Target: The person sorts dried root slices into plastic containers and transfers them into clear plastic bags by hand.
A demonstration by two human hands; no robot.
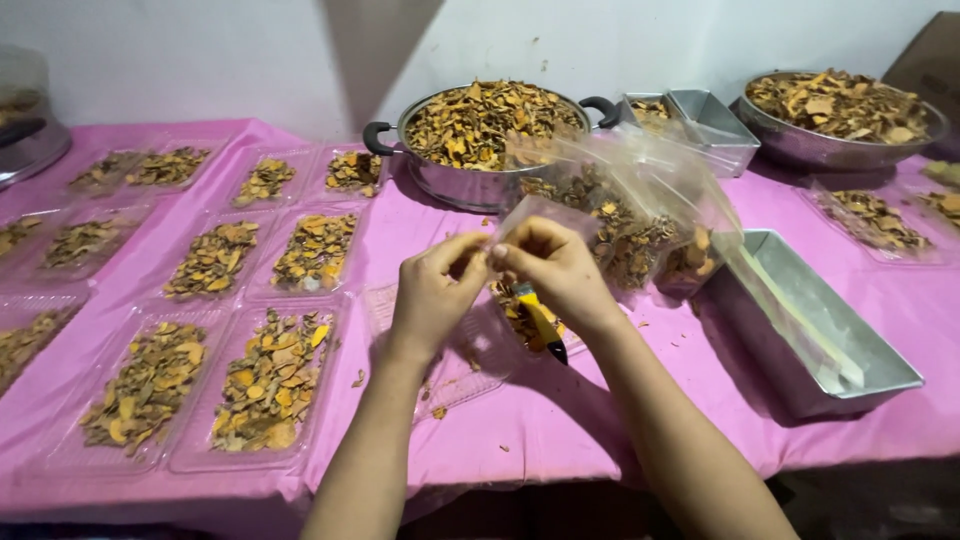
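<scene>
- While both hands meet above the pink tablecloth, the left hand and the right hand each pinch the top edge of a small clear plastic bag, fingertips pressed together on the film.
- The bag hangs between the hands, just in front of the person, with orange-brown dried slices showing low inside it; a yellow-and-black tool shows under the right palm, though how it is held I cannot tell.
- To do this well, I judge the two pinches should stay level and close, so the mouth stays flat and the slices stay settled at the bottom.
- Behind the bag stand a heap of filled clear bags and a two-handled steel pot of slices.
- Filled clear plastic trays lie in rows to the left; a rectangular metal tin sits to the right.
</scene>
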